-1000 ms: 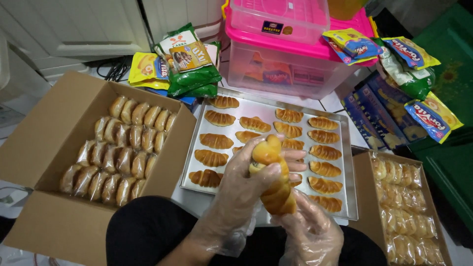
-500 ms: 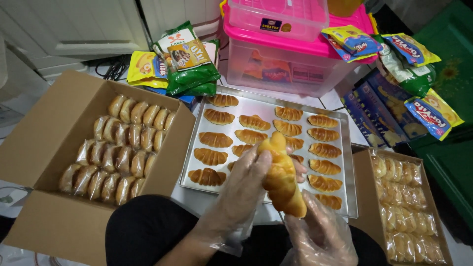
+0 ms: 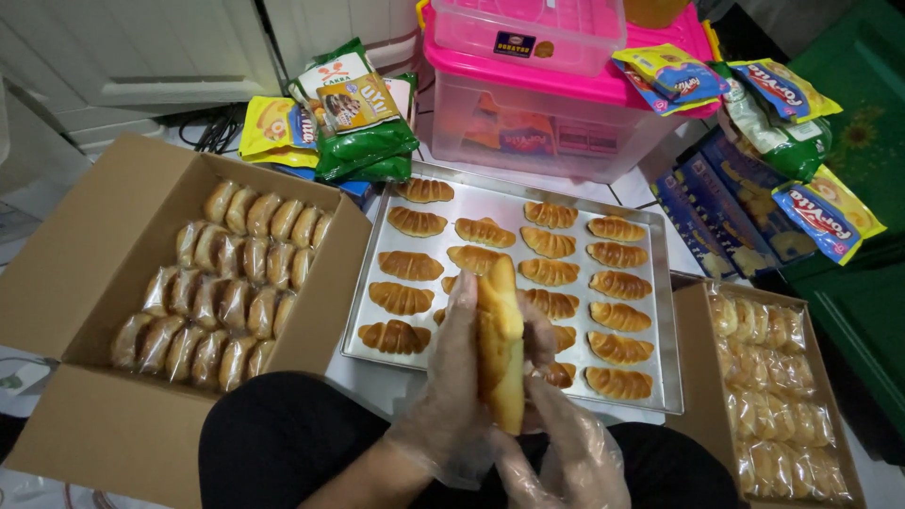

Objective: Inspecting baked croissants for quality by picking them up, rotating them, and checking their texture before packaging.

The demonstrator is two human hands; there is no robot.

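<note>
Both my hands wear thin clear plastic gloves. My left hand (image 3: 451, 377) grips a long golden pastry roll (image 3: 500, 344) held upright over the near edge of a metal baking tray (image 3: 660, 311). My right hand (image 3: 566, 443) holds the roll's lower end from below and the right. The tray carries several rows of baked crescent rolls (image 3: 551, 271).
An open cardboard box (image 3: 85, 283) on the left holds rows of wrapped rolls (image 3: 226, 283). A second box (image 3: 693, 377) of wrapped rolls sits at the right. Pink-lidded plastic containers (image 3: 556, 94) and snack packets (image 3: 353, 113) lie beyond the tray. My dark-clothed lap (image 3: 283, 443) is below.
The roll has turned from a tilt to upright between my hands, and my right hand has come up to its lower end.
</note>
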